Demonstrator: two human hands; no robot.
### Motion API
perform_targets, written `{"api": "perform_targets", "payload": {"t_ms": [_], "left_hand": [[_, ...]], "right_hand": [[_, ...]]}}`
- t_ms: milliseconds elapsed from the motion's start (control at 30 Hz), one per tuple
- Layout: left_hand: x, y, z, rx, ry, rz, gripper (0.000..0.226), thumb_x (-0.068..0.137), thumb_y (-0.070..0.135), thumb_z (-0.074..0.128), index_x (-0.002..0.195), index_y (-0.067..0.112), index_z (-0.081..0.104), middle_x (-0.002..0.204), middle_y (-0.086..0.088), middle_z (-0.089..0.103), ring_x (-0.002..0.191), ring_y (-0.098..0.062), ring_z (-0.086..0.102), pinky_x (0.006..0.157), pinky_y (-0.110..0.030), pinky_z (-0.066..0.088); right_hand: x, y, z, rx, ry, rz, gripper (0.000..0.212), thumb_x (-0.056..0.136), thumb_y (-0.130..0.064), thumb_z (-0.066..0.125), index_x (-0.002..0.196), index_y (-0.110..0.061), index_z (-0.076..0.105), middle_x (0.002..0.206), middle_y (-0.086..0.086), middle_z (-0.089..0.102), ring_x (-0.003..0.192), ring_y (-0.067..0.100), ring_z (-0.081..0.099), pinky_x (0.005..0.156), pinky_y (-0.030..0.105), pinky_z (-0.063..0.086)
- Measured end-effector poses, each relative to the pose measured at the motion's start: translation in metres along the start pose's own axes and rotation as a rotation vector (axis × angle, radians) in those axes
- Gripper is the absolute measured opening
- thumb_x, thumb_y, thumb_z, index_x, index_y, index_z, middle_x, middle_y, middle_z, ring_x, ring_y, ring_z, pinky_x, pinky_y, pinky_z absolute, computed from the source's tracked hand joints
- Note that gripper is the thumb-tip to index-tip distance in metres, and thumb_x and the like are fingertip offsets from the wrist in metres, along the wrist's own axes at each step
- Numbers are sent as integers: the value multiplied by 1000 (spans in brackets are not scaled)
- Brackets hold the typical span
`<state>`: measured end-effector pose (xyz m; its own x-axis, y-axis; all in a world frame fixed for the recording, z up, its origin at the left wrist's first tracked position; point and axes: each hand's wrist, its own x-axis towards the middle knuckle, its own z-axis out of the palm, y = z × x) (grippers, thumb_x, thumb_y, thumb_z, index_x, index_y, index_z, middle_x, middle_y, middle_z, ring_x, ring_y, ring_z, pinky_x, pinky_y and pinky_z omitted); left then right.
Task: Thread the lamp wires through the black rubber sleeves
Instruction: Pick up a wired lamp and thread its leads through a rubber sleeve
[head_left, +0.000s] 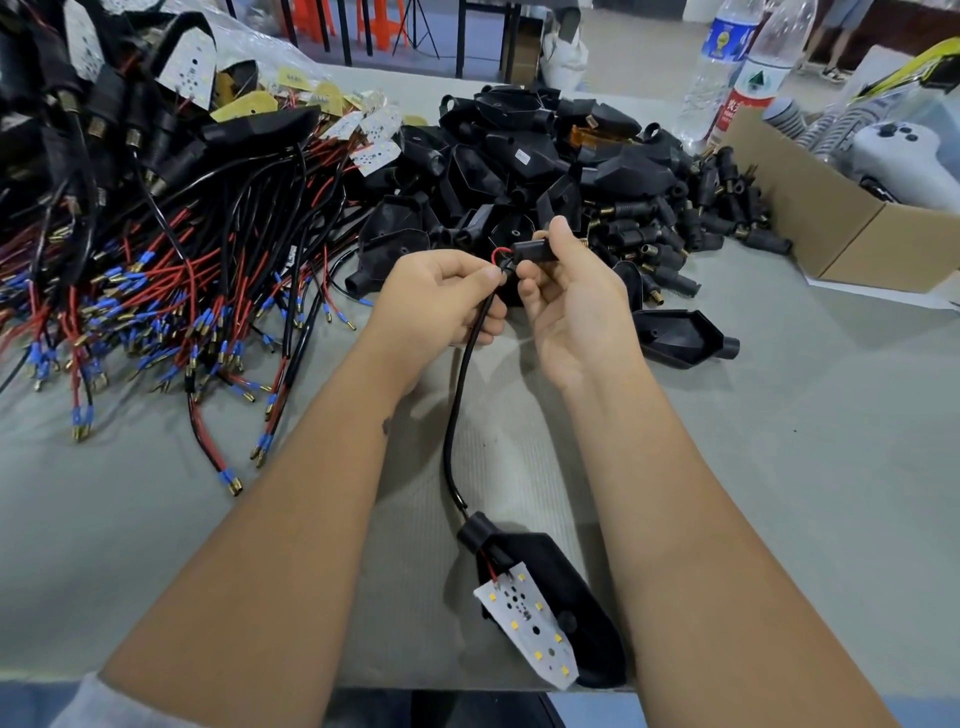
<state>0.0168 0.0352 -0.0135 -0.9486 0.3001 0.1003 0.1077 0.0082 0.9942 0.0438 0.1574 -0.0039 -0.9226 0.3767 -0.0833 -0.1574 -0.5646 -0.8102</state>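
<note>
My left hand (441, 296) pinches the end of a black lamp wire (457, 405), just where its thin red and black leads come out. My right hand (566, 291) grips a short black rubber sleeve (535, 251) between thumb and fingers, and the red lead curves into the sleeve's left end. The wire hangs down in a curve to a black lamp housing (561, 608) lying near the table's front edge. A white LED board (530, 629) rests on that housing.
A heap of red and black wires with blue terminals (156, 291) covers the left of the grey table (779, 467). Black housings (519, 156) and loose rubber sleeves (701, 218) are piled behind my hands. One housing (680, 338) lies to the right. A cardboard box (831, 218) and bottles (737, 67) stand far right.
</note>
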Motion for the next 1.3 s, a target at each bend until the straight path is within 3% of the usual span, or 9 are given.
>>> {"api": "perform_targets", "payload": {"t_ms": [333,500,600,700,800,1067,1233,1300], "left_hand": [[-1,-7,1,14,1,147,18,96,9,58,80,17,62,59,3,63,53,-9,58,54,-21,50],[0,-7,2,14,20,165,18,99,9,52,85,17,60,65,1,64,56,-7,58,56,-21,51],[-1,-5,5,-9,0,140,16,102,13,46,89,20,54,72,-2,58,54,-9,55,47,-25,47],[-1,-4,5,-14,21,154,16,103,15,42,91,21,51,68,-1,56,43,-5,40,41,-17,32],[-1,-4,6,11,49,157,14,103,13,41,93,18,49,66,0,60,41,1,42,41,-9,31],[-1,0,11,44,95,101,10,101,16,44,93,15,49,63,3,62,42,4,46,43,-8,32],[-3,4,10,18,101,90,11,102,15,44,94,9,49,58,6,60,41,2,46,42,-9,31],[-4,5,10,-13,98,79,11,102,12,42,95,6,48,62,0,59,40,3,46,41,-8,31]], "right_hand": [[-6,5,7,-177,15,-59,21,99,-23,59,90,-4,60,61,4,61,51,9,52,54,22,45],[-6,8,10,-242,20,-54,34,99,-26,57,107,6,62,62,6,57,51,13,48,68,40,43],[-5,5,9,-271,6,-80,29,99,-26,58,102,2,61,65,5,57,53,13,49,64,36,43],[-4,4,8,-282,-11,-111,22,99,-24,58,93,-3,58,68,5,57,53,11,51,53,24,43],[-4,6,8,-282,-13,-110,22,98,-24,60,96,-2,57,66,5,55,51,11,50,49,22,43],[-4,9,8,-211,-40,-65,23,97,-25,63,95,-2,59,63,3,52,47,11,45,50,24,43],[-4,9,6,-215,-153,-95,6,95,-8,62,96,-2,64,56,-1,51,53,13,46,54,23,41],[-4,9,6,-242,-168,-118,12,91,3,62,102,-1,64,59,-1,56,58,15,51,56,25,45]]}}
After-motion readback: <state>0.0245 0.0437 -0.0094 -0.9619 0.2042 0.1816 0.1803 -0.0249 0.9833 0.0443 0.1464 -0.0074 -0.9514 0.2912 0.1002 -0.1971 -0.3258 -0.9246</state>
